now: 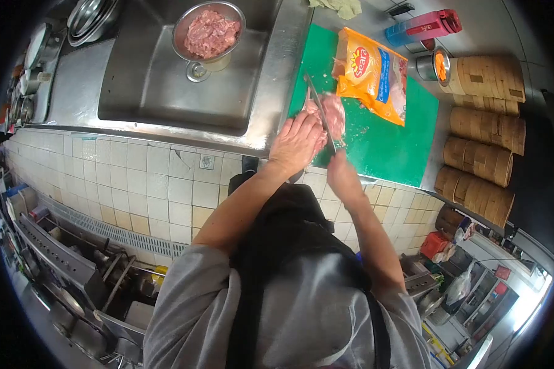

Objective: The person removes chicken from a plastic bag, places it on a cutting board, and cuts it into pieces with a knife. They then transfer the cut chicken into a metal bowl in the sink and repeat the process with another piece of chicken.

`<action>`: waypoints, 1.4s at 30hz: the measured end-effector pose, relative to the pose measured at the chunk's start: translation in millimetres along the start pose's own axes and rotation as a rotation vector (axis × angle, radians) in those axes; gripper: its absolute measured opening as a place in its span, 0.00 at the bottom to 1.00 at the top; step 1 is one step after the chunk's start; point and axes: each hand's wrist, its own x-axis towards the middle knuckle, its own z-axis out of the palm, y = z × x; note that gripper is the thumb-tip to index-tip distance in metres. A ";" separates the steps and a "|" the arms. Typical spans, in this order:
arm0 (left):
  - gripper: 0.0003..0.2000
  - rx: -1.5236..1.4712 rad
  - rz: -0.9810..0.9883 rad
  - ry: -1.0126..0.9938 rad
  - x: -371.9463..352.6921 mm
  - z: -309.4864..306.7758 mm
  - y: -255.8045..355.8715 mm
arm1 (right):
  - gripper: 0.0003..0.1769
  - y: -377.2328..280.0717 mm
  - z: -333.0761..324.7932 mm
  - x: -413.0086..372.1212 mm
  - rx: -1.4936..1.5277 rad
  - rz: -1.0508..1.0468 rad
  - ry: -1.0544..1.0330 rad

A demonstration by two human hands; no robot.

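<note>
Raw chicken meat lies near the left front of a green cutting board. My left hand presses flat on the meat with its fingers stretched out. In my right hand, slightly blurred, is the handle of a knife. The blade crosses the meat just right of my left fingers, its tip pointing away from me. Behind the meat lies an orange chicken package marked Seara, with a meat-coloured side. A metal bowl holding cut raw meat stands in the sink at the left.
The steel sink is left of the board. Bamboo steamers are stacked along the right. A pink and blue bottle and a metal cup with orange pieces stand at the back right. A cloth lies behind the board.
</note>
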 end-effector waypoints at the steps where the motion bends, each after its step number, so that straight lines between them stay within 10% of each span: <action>1: 0.24 0.006 -0.004 -0.004 0.1 2.2 -1.6 | 0.13 0.6 2.6 7.0 0.002 -0.016 0.022; 9: 0.24 -0.041 0.005 0.023 -2.3 0.3 2.5 | 0.12 38.8 16.6 -102.3 0.054 0.116 -0.026; 19: 0.11 -0.226 -0.057 0.030 10.7 -34.9 -6.5 | 0.13 33.6 -9.6 -20.4 0.076 0.089 0.113; 26: 0.16 -0.034 -0.535 -0.267 52.6 -52.7 20.4 | 0.12 67.2 -15.5 -51.4 0.109 0.149 0.201; 32: 0.17 -0.018 -0.508 -0.509 68.0 -39.2 14.9 | 0.12 58.3 1.2 -67.4 0.165 0.071 0.168; 42: 0.18 -1.422 -0.497 -0.274 66.7 -57.1 11.0 | 0.11 115.8 -3.5 -90.9 0.228 0.172 0.247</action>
